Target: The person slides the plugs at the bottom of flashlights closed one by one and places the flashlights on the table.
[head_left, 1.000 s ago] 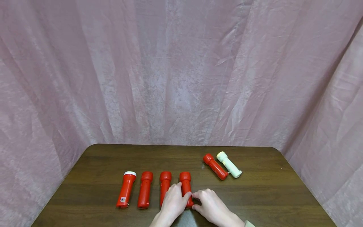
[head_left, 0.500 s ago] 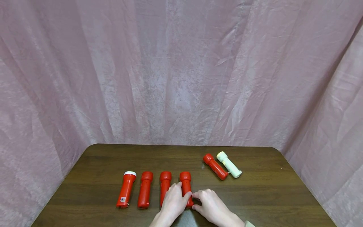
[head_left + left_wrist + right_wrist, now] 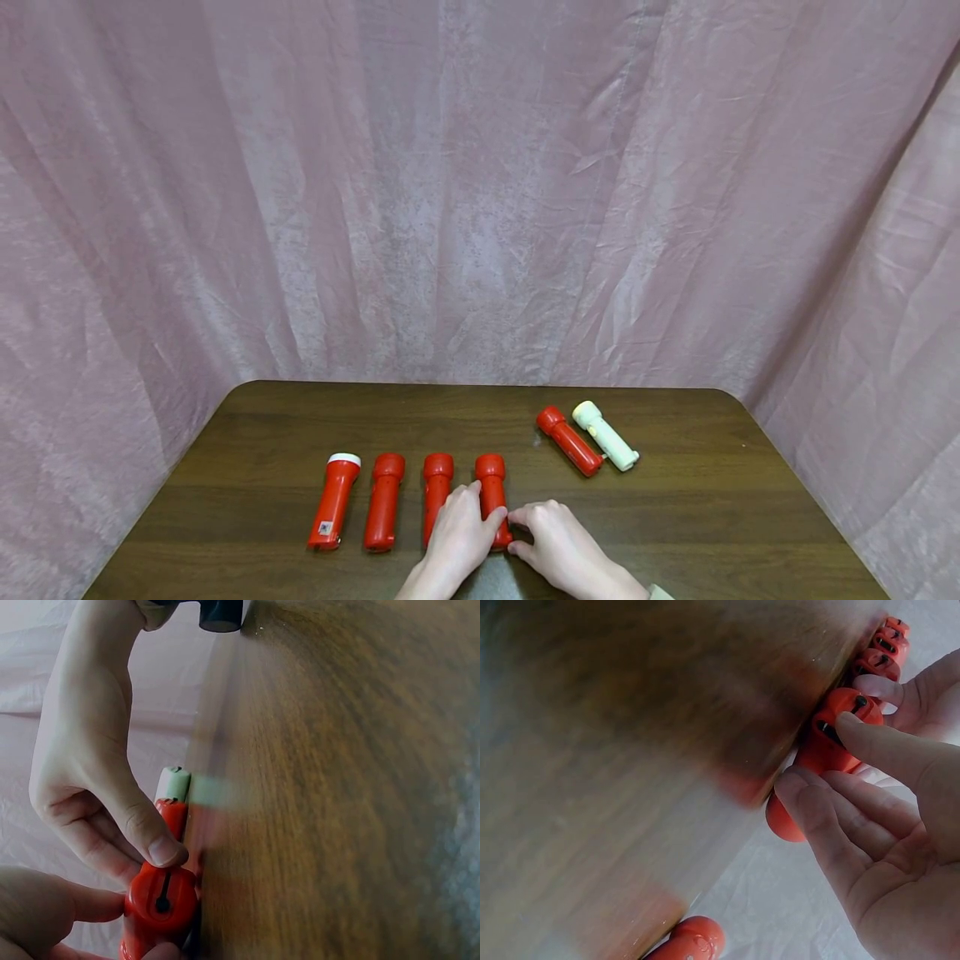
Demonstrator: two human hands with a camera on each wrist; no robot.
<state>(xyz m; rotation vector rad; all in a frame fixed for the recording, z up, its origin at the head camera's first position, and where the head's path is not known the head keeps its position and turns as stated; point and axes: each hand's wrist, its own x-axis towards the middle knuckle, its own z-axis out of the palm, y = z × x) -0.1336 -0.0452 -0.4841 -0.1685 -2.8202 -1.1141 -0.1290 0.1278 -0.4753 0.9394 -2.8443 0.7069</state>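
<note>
On the dark wooden table, my left hand (image 3: pixel 459 532) grips a red flashlight (image 3: pixel 492 490), the rightmost of a row, with its thumb and fingers on opposite sides of the barrel. My right hand (image 3: pixel 557 542) is at that flashlight's near end, thumb and curled fingers pinching it there. In the left wrist view the flashlight's tail (image 3: pixel 159 906) shows a black slot beneath the right thumb. From the right wrist view, both hands meet at the flashlight (image 3: pixel 817 756). Just left of it lies another red flashlight (image 3: pixel 438 483), its near end hidden by my left hand.
Farther left lie a plain red flashlight (image 3: pixel 384 500) and a red one with a white rim (image 3: pixel 335 500). At the back right a red flashlight (image 3: pixel 572 443) and a pale green one (image 3: pixel 607 437) lie slanted side by side. A pink curtain (image 3: pixel 480 208) hangs behind the table.
</note>
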